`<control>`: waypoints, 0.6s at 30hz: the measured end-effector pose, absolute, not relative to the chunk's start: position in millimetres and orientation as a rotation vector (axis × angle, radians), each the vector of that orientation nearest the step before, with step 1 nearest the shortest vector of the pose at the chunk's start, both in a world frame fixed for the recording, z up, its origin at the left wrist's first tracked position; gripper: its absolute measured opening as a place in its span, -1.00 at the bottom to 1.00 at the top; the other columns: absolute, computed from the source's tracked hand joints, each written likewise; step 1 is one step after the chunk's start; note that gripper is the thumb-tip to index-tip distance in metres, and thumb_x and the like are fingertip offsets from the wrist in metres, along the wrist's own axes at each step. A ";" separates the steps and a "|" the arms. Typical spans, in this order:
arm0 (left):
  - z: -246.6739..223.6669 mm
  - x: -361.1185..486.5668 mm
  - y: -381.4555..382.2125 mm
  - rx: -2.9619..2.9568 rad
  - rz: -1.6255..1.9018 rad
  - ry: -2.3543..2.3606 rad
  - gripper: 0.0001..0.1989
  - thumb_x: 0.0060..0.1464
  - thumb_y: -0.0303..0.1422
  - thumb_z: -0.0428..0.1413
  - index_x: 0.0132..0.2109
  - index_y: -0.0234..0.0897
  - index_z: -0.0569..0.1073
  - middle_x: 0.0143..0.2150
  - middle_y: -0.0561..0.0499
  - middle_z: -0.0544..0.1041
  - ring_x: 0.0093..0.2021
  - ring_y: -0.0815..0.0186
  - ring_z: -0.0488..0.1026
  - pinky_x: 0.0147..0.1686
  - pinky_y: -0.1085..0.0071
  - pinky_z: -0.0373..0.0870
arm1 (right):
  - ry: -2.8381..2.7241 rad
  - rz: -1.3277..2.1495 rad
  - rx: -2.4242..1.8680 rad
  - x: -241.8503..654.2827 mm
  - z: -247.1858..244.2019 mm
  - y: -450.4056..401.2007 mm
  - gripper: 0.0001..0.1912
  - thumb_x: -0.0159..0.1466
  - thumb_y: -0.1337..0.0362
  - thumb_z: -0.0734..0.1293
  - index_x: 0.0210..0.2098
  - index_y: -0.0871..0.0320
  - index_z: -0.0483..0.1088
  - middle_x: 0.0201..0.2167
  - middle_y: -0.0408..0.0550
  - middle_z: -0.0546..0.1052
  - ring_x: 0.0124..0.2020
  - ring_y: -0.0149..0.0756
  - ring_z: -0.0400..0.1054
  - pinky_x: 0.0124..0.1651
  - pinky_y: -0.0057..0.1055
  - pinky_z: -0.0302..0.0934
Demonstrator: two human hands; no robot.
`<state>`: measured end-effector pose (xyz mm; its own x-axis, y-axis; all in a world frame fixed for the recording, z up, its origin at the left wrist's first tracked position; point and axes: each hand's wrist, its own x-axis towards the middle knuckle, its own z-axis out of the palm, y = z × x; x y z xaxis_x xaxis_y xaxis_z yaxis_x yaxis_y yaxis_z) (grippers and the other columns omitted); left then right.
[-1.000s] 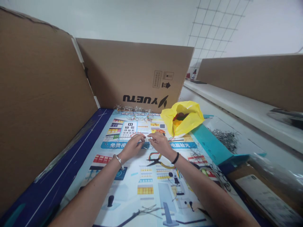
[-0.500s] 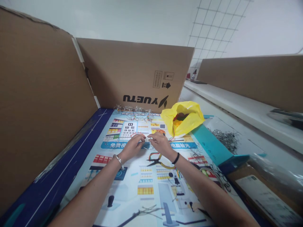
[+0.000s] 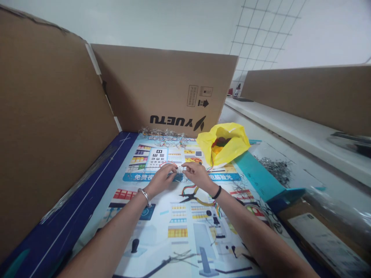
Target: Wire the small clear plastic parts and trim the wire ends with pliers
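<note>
Pinching nearly closed, the left hand (image 3: 162,178) and right hand (image 3: 197,176) are holding a small, whitish, blurred piece (image 3: 180,170) between their fingertips (image 3: 175,167).

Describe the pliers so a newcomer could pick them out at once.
Find the upright cardboard panel printed YUETU upside down, then drop to the colourful printed sheet before it. Just below the right hand lie the pliers, dark blades pointing left. Their yellow handles and solid blades set them apart from the thin coloured wires nearby.
</note>
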<state>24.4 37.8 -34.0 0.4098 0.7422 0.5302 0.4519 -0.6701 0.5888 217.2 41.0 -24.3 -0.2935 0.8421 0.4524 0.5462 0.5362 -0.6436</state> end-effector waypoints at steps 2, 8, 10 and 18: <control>-33.6 23.7 38.1 2.323 1.136 1.028 -0.90 0.04 -0.52 -0.05 -0.35 -0.25 0.30 -0.16 -0.01 0.43 -0.07 0.33 0.33 -0.06 0.33 0.25 | -1.973 0.542 -1.127 218.7 -25.1 40.8 -0.77 0.12 0.30 0.28 -0.20 0.12 0.40 -0.55 -0.20 0.40 -0.56 -0.46 0.24 -0.44 -0.50 0.18; -33.0 21.7 38.7 2.308 1.118 1.073 -0.89 0.01 -0.53 -0.04 -0.35 -0.24 0.31 -0.16 0.00 0.44 -0.06 0.30 0.34 -0.05 0.31 0.26 | -2.001 0.769 -1.044 223.6 -20.4 37.0 -0.70 0.11 0.39 0.19 -0.16 0.17 0.35 -0.48 -0.18 0.43 -0.50 -0.47 0.30 -0.44 -0.55 0.21; -32.4 21.5 38.6 2.305 1.118 1.088 -0.88 0.00 -0.54 -0.05 -0.34 -0.24 0.31 -0.17 0.00 0.44 -0.07 0.29 0.34 -0.06 0.30 0.27 | -2.043 0.859 -0.987 225.4 -15.2 34.0 -0.64 0.08 0.42 0.18 -0.12 0.17 0.33 -0.45 -0.17 0.41 -0.49 -0.48 0.28 -0.42 -0.55 0.20; -30.5 21.6 39.5 2.327 1.126 1.108 -0.88 -0.01 -0.54 -0.04 -0.35 -0.24 0.33 -0.21 -0.01 0.45 -0.10 0.28 0.36 -0.10 0.30 0.30 | -2.156 0.595 -1.019 221.1 -14.4 28.7 -0.50 -0.01 0.42 0.30 -0.05 0.09 0.29 -0.40 -0.19 0.32 -0.54 -0.51 0.12 -0.42 -0.52 0.15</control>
